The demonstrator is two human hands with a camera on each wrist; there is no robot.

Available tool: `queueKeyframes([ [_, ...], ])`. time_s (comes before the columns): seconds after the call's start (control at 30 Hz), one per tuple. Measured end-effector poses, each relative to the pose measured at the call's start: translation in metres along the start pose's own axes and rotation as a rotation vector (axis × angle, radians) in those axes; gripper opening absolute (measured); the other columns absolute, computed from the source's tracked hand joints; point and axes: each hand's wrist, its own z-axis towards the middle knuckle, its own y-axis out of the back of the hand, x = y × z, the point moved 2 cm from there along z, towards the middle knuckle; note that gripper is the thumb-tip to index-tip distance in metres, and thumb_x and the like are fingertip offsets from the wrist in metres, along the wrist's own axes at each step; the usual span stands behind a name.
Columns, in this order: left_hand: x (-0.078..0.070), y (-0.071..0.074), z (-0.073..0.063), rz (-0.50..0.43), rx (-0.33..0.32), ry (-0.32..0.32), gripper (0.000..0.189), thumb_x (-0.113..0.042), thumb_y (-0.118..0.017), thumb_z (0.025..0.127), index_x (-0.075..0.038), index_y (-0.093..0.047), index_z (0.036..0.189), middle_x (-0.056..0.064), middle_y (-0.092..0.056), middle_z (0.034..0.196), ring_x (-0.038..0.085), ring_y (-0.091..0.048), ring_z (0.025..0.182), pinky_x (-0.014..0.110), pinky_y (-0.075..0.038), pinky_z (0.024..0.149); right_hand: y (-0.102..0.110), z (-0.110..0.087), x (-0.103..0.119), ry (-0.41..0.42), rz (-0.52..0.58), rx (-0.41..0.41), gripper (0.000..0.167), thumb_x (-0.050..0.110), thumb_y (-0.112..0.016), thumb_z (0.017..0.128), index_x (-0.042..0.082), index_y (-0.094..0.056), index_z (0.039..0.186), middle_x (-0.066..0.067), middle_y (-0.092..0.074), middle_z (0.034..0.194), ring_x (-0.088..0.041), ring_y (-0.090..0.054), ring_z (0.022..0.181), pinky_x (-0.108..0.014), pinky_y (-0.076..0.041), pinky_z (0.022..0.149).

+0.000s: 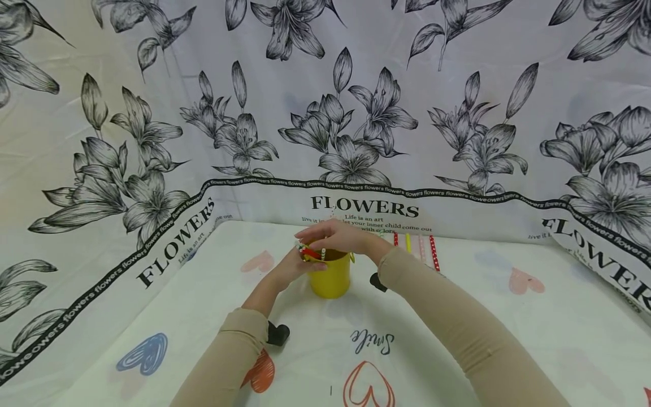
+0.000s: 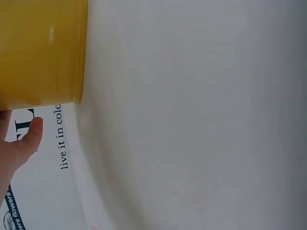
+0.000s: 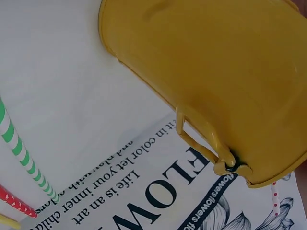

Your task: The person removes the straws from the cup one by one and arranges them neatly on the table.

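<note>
A yellow metal bucket (image 1: 330, 280) stands upright on the white cloth. At its left rim is my left hand (image 1: 290, 268), the thumb lying across the bucket's front and other fingers behind it. Paper straws (image 1: 310, 254), one of them red, lean over the left rim beside that thumb. My right hand (image 1: 338, 234) arches over the bucket's mouth from the right, fingers reaching left to the straw tops; I cannot tell whether they pinch one. A white straw with red dots (image 3: 275, 199) sticks out past the rim in the right wrist view.
To the right of the bucket, several more straws lie in a row, among them a yellow straw (image 1: 408, 243), a red dotted straw (image 1: 434, 252) and a green striped straw (image 3: 21, 151). Behind the bucket rises a flower-printed cloth wall (image 1: 351, 130). Printed hearts mark the tablecloth (image 1: 432, 362).
</note>
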Motion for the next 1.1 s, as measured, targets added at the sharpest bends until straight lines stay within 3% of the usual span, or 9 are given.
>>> queueKeyframes([
  [0.23, -0.001, 0.001, 0.0, -0.037, -0.008, 0.013, 0.08, -0.021, -0.077, 0.084, -0.016, -0.03, 0.149, 0.01, -0.039, 0.149, 0.032, -0.035, 0.137, 0.056, -0.025, 0.112, 0.001, -0.001, 0.0, -0.016, 0.043, -0.006, 0.042, 0.005, -0.056, 0.096, 0.008, -0.055, 0.138, -0.005, -0.063, 0.124, -0.018, -0.056, 0.116, -0.039, -0.04, 0.105],
  [0.6, -0.002, 0.001, -0.003, -0.03, -0.031, 0.062, 0.082, -0.02, -0.077, 0.084, -0.014, -0.028, 0.15, 0.011, -0.037, 0.151, 0.033, -0.033, 0.138, 0.057, -0.024, 0.112, 0.002, -0.002, -0.002, -0.057, 0.037, 0.052, 0.042, 0.008, -0.056, 0.097, 0.011, -0.054, 0.14, -0.004, -0.061, 0.13, -0.018, -0.055, 0.119, -0.037, -0.041, 0.105],
  [0.77, 0.0, 0.001, -0.002, -0.029, -0.03, 0.069, 0.088, -0.023, -0.076, 0.085, -0.017, -0.022, 0.153, 0.013, -0.032, 0.154, 0.036, -0.029, 0.14, 0.06, -0.021, 0.112, 0.002, -0.005, -0.005, -0.062, 0.072, 0.001, 0.037, 0.007, -0.057, 0.097, 0.003, -0.058, 0.134, -0.007, -0.065, 0.119, -0.02, -0.059, 0.109, -0.033, -0.046, 0.099],
  [0.93, -0.007, -0.002, -0.004, -0.009, 0.009, -0.054, 0.09, -0.019, -0.078, 0.084, -0.02, -0.021, 0.154, 0.011, -0.038, 0.151, 0.032, -0.035, 0.138, 0.054, -0.024, 0.113, 0.005, -0.015, -0.009, -0.063, 0.106, -0.134, 0.031, 0.01, -0.061, 0.096, 0.002, -0.064, 0.126, -0.007, -0.067, 0.115, -0.02, -0.061, 0.104, -0.033, -0.05, 0.094],
  [1.0, -0.012, -0.003, -0.006, -0.002, 0.02, -0.118, 0.093, -0.017, -0.078, 0.083, -0.019, -0.019, 0.155, 0.009, -0.034, 0.154, 0.031, -0.033, 0.139, 0.052, -0.022, 0.114, 0.008, -0.022, -0.011, -0.061, 0.09, -0.191, 0.03, 0.013, -0.061, 0.096, 0.002, -0.065, 0.124, -0.008, -0.066, 0.117, -0.022, -0.061, 0.105, -0.035, -0.051, 0.093],
  [1.1, -0.018, -0.004, -0.006, 0.022, 0.006, -0.145, 0.098, -0.017, -0.079, 0.083, -0.016, -0.014, 0.156, 0.009, -0.026, 0.158, 0.031, -0.029, 0.141, 0.054, -0.02, 0.115, 0.015, -0.031, -0.014, -0.058, 0.081, -0.28, 0.031, 0.016, -0.062, 0.096, 0.003, -0.065, 0.124, -0.011, -0.065, 0.12, -0.023, -0.061, 0.107, -0.037, -0.051, 0.094],
])
